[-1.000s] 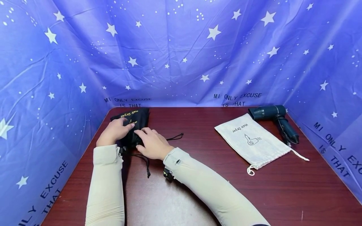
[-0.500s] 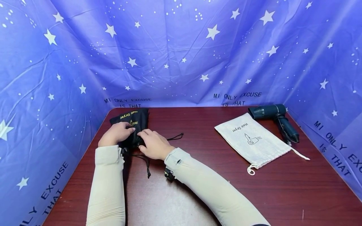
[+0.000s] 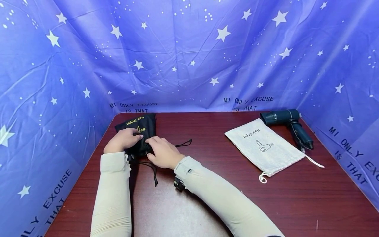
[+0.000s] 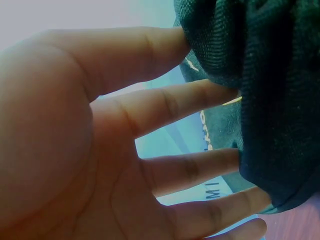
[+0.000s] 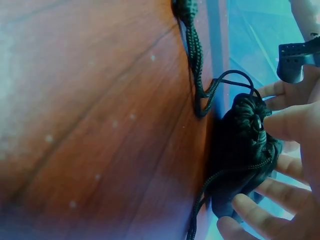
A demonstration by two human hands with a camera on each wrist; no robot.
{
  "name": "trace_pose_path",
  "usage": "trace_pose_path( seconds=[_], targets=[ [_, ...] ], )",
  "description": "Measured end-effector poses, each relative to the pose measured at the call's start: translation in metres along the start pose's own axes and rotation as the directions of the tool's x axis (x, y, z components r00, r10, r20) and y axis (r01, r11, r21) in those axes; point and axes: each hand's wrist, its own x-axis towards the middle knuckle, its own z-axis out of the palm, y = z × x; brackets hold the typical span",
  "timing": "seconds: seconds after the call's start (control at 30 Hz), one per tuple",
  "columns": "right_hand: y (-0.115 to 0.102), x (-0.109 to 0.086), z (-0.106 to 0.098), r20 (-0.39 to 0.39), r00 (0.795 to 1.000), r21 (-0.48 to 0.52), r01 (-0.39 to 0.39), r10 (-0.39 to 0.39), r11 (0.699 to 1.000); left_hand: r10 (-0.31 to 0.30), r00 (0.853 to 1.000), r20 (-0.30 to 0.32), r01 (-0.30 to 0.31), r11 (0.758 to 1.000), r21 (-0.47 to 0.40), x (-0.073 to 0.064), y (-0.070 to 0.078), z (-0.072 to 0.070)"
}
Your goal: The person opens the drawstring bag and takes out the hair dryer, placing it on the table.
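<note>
A black drawstring pouch (image 3: pixel 150 124) with yellow "Hair Dryer" lettering lies at the table's far left corner; it looks filled. My left hand (image 3: pixel 121 141) rests along its left side. In the left wrist view those fingers (image 4: pixel 185 170) are spread and nearly straight, with tips at the cloth. From the right, my right hand (image 3: pixel 164 153) touches the pouch with loosely bent fingers. The right wrist view shows the pouch's gathered mouth (image 5: pixel 250 112), with the thumb beside it and the fingers along its side. Black cords (image 3: pixel 154 172) trail from both sides of the mouth.
A white drawstring pouch (image 3: pixel 260 148) printed "Hair Dryer" lies flat on the right of the reddish wooden table (image 3: pixel 207 144). Behind it is a dark folding hair dryer (image 3: pixel 281 117). Blue star-patterned cloth (image 3: pixel 177 49) encloses the back and sides.
Both hands have shifted slightly right and toward the near edge, uncovering more of the pouch's yellow print. The pouch stays almost in place; the white pouch and hair dryer are unmoved.
</note>
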Motion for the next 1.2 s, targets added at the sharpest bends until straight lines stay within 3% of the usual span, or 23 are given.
trace_pose_path(
  seconds=[0.43,0.7,1.2],
  targets=[
    [0.002,-0.012,0.002,-0.015,1.000,0.002,0.003,-0.003,1.000,0.037,0.999,-0.008,-0.037,0.999,0.006,-0.004,0.010,0.001],
    [0.007,-0.018,0.002,-0.042,0.999,-0.058,-0.001,-0.002,0.998,0.032,0.999,0.011,-0.032,0.999,-0.009,-0.002,0.012,0.002],
    [0.018,-0.026,0.000,-0.116,0.993,0.087,0.023,-0.013,0.996,0.061,0.998,-0.003,-0.061,0.998,-0.033,-0.002,0.018,0.003]
  ],
)
